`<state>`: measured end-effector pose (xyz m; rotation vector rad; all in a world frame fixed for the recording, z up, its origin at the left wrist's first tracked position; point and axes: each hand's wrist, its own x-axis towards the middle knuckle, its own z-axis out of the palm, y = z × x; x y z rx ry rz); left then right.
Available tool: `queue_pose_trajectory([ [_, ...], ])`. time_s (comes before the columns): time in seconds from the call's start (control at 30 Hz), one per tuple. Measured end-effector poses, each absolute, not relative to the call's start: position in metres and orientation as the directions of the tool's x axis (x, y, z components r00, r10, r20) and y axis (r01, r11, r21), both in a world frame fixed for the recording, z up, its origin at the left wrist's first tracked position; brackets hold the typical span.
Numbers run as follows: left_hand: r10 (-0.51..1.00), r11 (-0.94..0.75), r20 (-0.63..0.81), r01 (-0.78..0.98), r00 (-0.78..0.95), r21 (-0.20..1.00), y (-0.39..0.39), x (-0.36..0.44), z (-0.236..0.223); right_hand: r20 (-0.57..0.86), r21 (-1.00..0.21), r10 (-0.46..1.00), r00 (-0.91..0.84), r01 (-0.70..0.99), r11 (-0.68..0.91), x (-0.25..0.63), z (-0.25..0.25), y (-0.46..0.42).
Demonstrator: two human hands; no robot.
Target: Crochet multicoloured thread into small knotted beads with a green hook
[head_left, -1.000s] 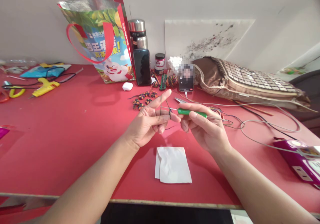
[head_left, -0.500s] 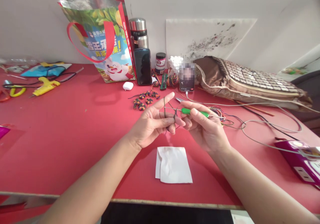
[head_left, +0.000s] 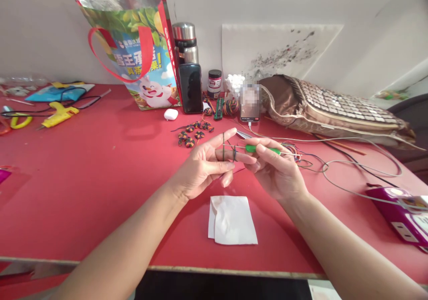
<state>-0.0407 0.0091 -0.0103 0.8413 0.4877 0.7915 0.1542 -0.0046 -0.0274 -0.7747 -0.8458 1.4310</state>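
Left hand: index, middle extended; lower fingers curled
Right hand: thumb-index pinch
Forearms: converging forward

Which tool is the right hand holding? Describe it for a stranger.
On the red table, find the folded white paper, then look beyond it to the right hand. It holds a slim tool, thin metal at both ends; its bright green handle sets it apart from the dark cord nearby.
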Motion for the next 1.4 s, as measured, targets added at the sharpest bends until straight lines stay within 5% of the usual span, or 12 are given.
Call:
queue_pose_trajectory([
  [0.37, 0.787, 0.453, -0.120, -0.435, 0.606, 0.778, 0.008, -0.039, -0.002, 0.078, -0.871, 0.997, -0.022, -0.487, 0.057, 0.157, -0.035, -0.001],
  [0.5, 0.787, 0.455, -0.147, -0.403, 0.599, 0.794, 0.009, -0.041, -0.002, 0.354, -0.912, 0.935, 0.006, -0.222, 0.346, 0.159, -0.033, -0.007],
  [0.7, 0.811, 0.398, -0.128, -0.377, 0.571, 0.836, 0.005, -0.039, -0.004, 0.675, -0.678, 0.697, -0.242, 0.171, 0.715, 0.166, -0.020, -0.014],
  [0.97, 0.762, 0.437, -0.120, -0.368, 0.636, 0.821, 0.003, -0.035, -0.012, 0.691, -0.530, 0.615, -0.380, 0.312, 0.788, 0.166, -0.025, -0.008],
  [1.23, 0.840, 0.357, -0.121, -0.372, 0.528, 0.857, 0.005, -0.032, -0.008, 0.665, -0.632, 0.643, -0.380, 0.174, 0.755, 0.164, -0.026, -0.008],
  [1.4, 0.881, 0.295, -0.089, -0.392, 0.464, 0.872, 0.005, -0.031, -0.010, 0.746, -0.502, 0.575, -0.337, 0.282, 0.817, 0.158, -0.038, -0.013],
])
